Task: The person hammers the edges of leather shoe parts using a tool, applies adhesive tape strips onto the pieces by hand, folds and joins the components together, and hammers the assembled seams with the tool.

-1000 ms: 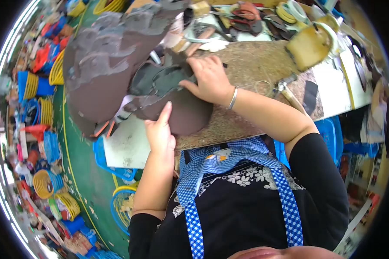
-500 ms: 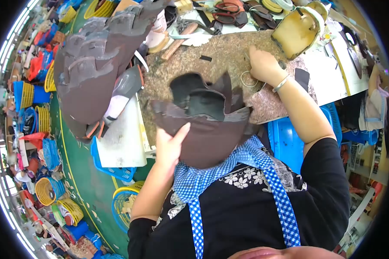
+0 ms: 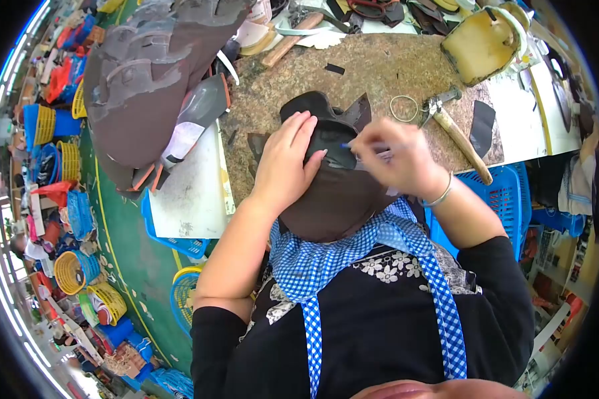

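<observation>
A dark brown leather shoe upper point(image 3: 326, 209) with black lining point(image 3: 321, 139) lies on the near edge of the stone slab, against my apron. My left hand point(image 3: 286, 159) rests flat on its left side, fingers stretched over the black lining and thumb apart. In my right hand point(image 3: 399, 156), slightly blurred, is a slim pen point(image 3: 366, 147), its blue tip at the black lining. Right of this hand, a hammer point(image 3: 456, 133) with a wooden handle lies on the slab, beside a thin cord loop point(image 3: 404, 108).
A large stack of brown uppers point(image 3: 140, 113) stands at the left. The stone slab point(image 3: 393, 60) carries black scraps point(image 3: 335, 68). A yellowish glue container point(image 3: 482, 46) sits at back right. Blue baskets point(image 3: 502, 189) are below the table edge. Another person's arm point(image 3: 589, 146) shows far right.
My right hand has come back from the slab's far right to the upper and now holds a pen. My left hand has shifted from the upper's edge to lie on top, and the hammer is uncovered.
</observation>
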A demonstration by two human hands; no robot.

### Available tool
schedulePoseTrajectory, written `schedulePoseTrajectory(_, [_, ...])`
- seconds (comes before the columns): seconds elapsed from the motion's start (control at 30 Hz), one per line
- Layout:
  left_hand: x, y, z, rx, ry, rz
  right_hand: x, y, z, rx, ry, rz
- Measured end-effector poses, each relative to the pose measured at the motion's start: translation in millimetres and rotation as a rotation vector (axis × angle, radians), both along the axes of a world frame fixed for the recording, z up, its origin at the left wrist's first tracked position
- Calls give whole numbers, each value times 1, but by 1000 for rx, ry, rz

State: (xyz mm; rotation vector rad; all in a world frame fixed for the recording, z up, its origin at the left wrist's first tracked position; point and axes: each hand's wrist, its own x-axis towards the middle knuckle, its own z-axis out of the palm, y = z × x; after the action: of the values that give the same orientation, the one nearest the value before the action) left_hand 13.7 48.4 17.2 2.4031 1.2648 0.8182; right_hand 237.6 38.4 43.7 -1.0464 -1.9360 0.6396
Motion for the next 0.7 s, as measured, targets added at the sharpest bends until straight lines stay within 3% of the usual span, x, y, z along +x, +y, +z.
schedulePoseTrajectory(0.2, [2,-1,-4,-35,9,-8,-12,2,-14,235,-187,82])
schedulePoseTrajectory(0.5, [4,-7,-5,-33,-44,49,-6,1,2,102,-252,112])
schedulePoseTrajectory(0.57, [3,-7,-1,-196,-144,69,-6,4,10,50,-279,120])
schedulePoseTrajectory(0.63, [-6,-2,2,-297,-153,24,-14,11,20,-230,163,11])
schedulePoseTrajectory(0.7, [-8,3,6,-390,-159,-25,-17,35,13,-157,117,-46])
